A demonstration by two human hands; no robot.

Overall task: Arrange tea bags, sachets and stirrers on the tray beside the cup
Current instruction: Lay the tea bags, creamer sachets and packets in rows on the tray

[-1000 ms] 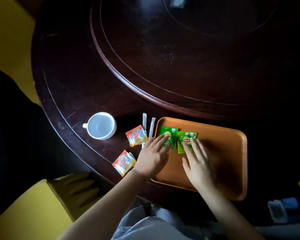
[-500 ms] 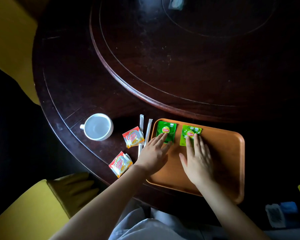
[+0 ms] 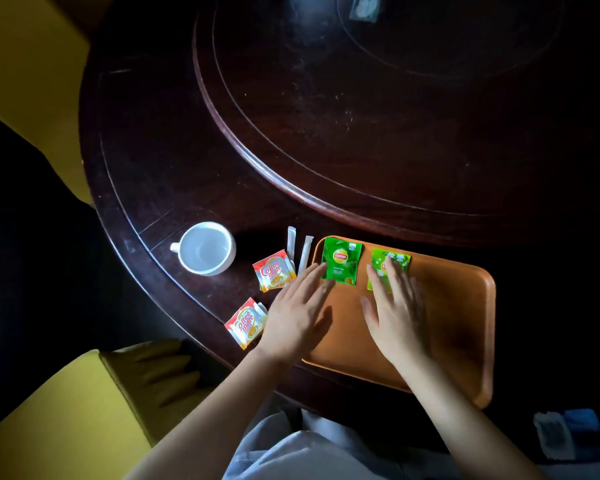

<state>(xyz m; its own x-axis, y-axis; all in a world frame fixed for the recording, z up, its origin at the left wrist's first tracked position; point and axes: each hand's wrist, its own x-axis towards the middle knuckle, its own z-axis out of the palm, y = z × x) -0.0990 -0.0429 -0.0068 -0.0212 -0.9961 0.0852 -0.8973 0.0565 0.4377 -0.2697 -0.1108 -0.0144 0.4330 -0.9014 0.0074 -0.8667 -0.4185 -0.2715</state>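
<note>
Two green tea bags lie side by side at the far left of the orange tray (image 3: 458, 306). The left tea bag (image 3: 341, 259) is uncovered; my left hand (image 3: 297, 315) lies flat just below it, fingertips at its lower corner. My right hand (image 3: 395, 310) rests flat on the tray, its fingers covering part of the right tea bag (image 3: 397, 259). On the table left of the tray are two white wrapped stirrers (image 3: 305, 254), two red-and-white creamer sachets (image 3: 273, 274) (image 3: 246, 322) and an empty white cup (image 3: 205, 248).
The dark round table has a raised turntable (image 3: 378, 116) behind the tray. A yellow chair (image 3: 66, 403) stands at the near left, another yellow seat at the far left. Small dark items lie at the bottom right by the table edge.
Both tea bags were pushed apart and toward the tray's far edge. My left hand has slid back off the left tea bag; my right hand still lies over the right one.
</note>
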